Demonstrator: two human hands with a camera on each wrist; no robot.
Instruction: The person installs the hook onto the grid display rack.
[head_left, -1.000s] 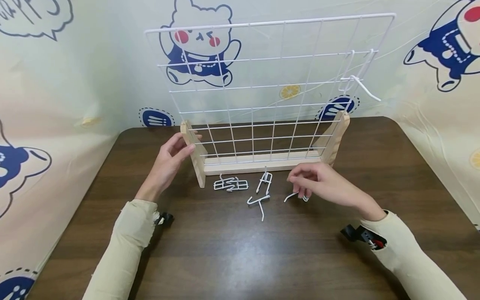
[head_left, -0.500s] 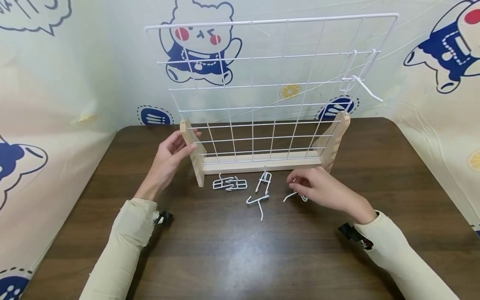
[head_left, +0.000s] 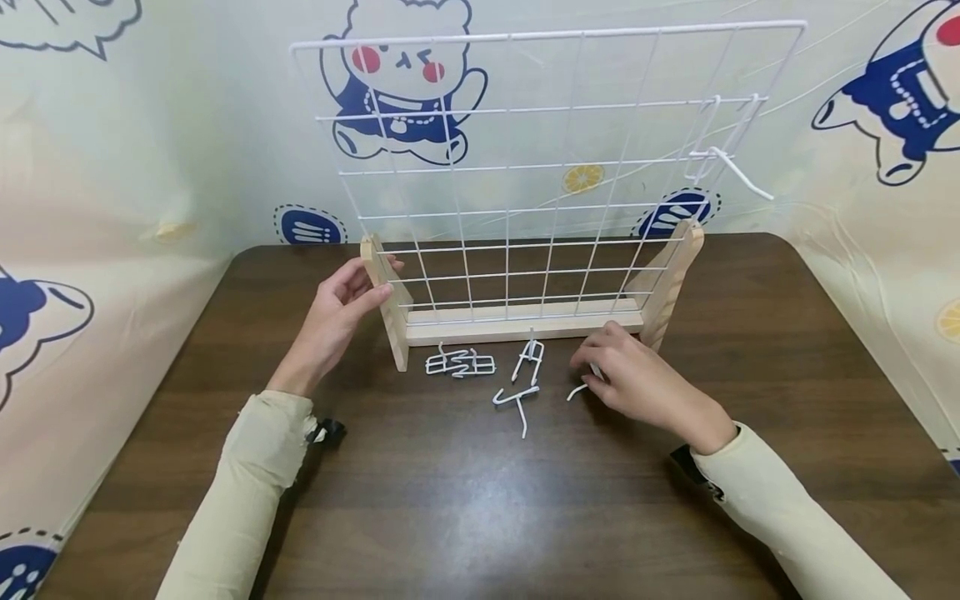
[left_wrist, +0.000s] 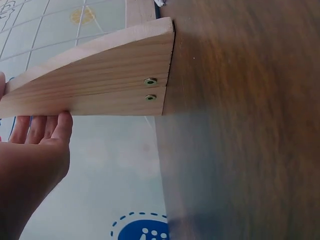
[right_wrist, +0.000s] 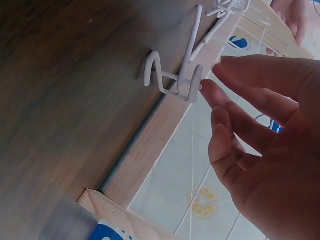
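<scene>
My left hand (head_left: pixel 330 321) grips the left wooden upright (head_left: pixel 386 308) of a white wire grid rack (head_left: pixel 510 37), thumb in front and fingers behind. In the left wrist view, the fingers (left_wrist: pixel 62 127) meet the edge of that upright. My right hand (head_left: pixel 637 379) is low over the table, right of the loose hooks. In the right wrist view, a white wire hook (right_wrist: pixel 191 42) lies at the fingertips. The index fingertip is at one bent end of it, and the thumb is apart from it. Part of this hook is hidden by the hand in the head view.
Another white hook (head_left: pixel 742 175) hangs on the grid's upper right. In front of the wooden base (head_left: pixel 517 332) lie an interlocked group of hooks (head_left: pixel 480 372), an upright-pointing hook (head_left: pixel 517 367) and a single hook (head_left: pixel 521 417). Patterned cloth covers the walls behind the brown table (head_left: pixel 480 517).
My right hand has moved slightly left and down, closer over the rightmost hook, with its fingers lower. My left hand stays on the upright. The view has shifted a little.
</scene>
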